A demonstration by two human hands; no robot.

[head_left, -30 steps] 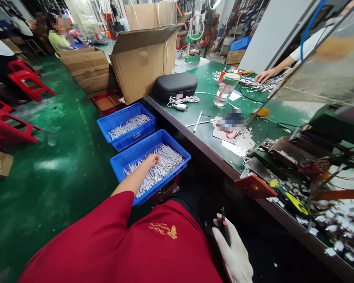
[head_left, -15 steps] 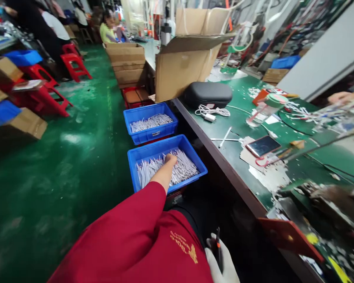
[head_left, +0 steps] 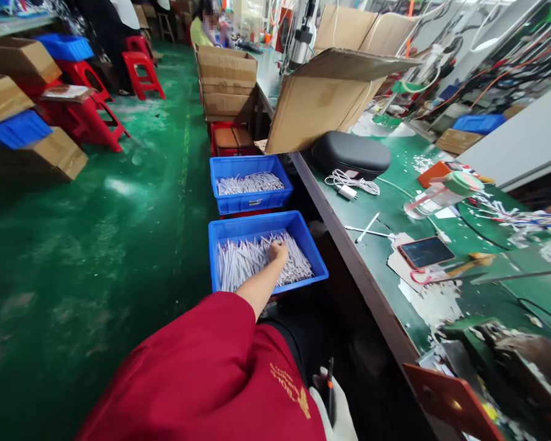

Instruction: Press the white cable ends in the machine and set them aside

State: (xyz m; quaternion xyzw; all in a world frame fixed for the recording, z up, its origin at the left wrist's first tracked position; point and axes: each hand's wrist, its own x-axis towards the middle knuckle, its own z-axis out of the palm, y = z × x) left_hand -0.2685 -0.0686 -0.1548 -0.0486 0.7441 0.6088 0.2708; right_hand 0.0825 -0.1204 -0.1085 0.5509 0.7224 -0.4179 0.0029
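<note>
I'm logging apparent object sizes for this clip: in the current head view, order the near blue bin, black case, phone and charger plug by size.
1. Near blue bin
2. Black case
3. Phone
4. Charger plug
This ranks apparent size only; nearness to the camera differs.

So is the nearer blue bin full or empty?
Partly full: white strips spread across the nearer blue bin, whose far side shows bare above them; the left hand is in among them.
</note>
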